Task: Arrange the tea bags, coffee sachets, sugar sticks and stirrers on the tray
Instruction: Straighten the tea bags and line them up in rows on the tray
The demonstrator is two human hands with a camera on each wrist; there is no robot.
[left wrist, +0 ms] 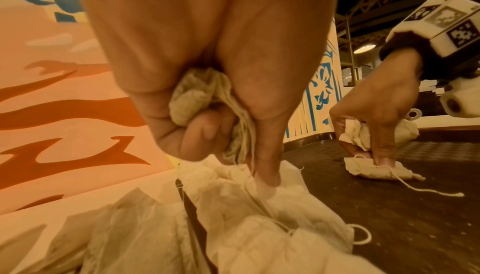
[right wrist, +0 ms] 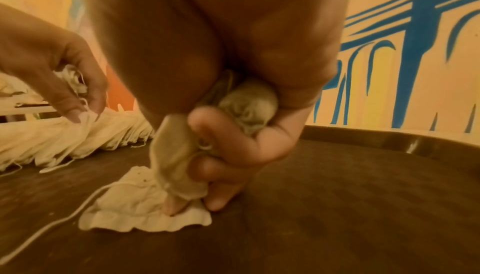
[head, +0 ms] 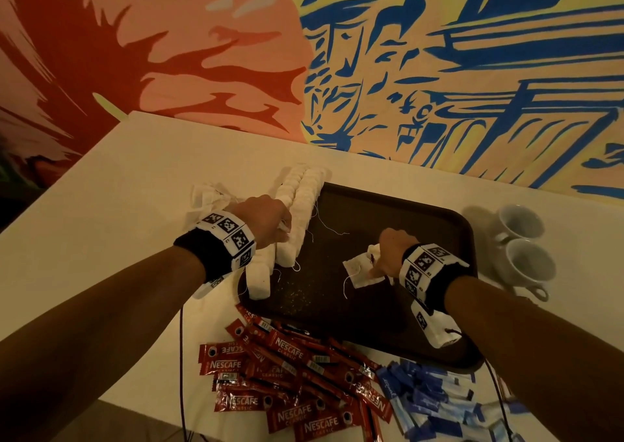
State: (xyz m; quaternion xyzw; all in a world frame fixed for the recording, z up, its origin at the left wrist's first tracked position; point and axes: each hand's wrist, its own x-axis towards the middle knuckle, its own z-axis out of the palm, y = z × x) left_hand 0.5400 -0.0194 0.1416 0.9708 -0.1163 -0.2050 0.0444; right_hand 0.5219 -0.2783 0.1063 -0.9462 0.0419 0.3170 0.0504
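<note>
A dark brown tray (head: 388, 211) lies on the white table. Rows of white tea bags (head: 297, 205) stand along its left side. My left hand (head: 266, 220) rests at those rows, gripping crumpled tea bags (left wrist: 197, 97) in its palm while one fingertip (left wrist: 267, 177) presses on the row. My right hand (head: 388, 252) is over the tray's middle, clutching tea bags (right wrist: 246, 105) in its curled fingers and pressing a flat tea bag (right wrist: 135, 210) down on the tray (right wrist: 337, 196). Red coffee sachets (head: 290, 380) and blue sugar sticks (head: 435, 401) lie heaped on the table in front of the tray.
Loose tea bags (head: 206, 198) lie on the table left of the tray. Two white cups (head: 523, 242) stand to the tray's right. A painted wall (head: 337, 53) rises right behind the table. Cables run down from both wrists.
</note>
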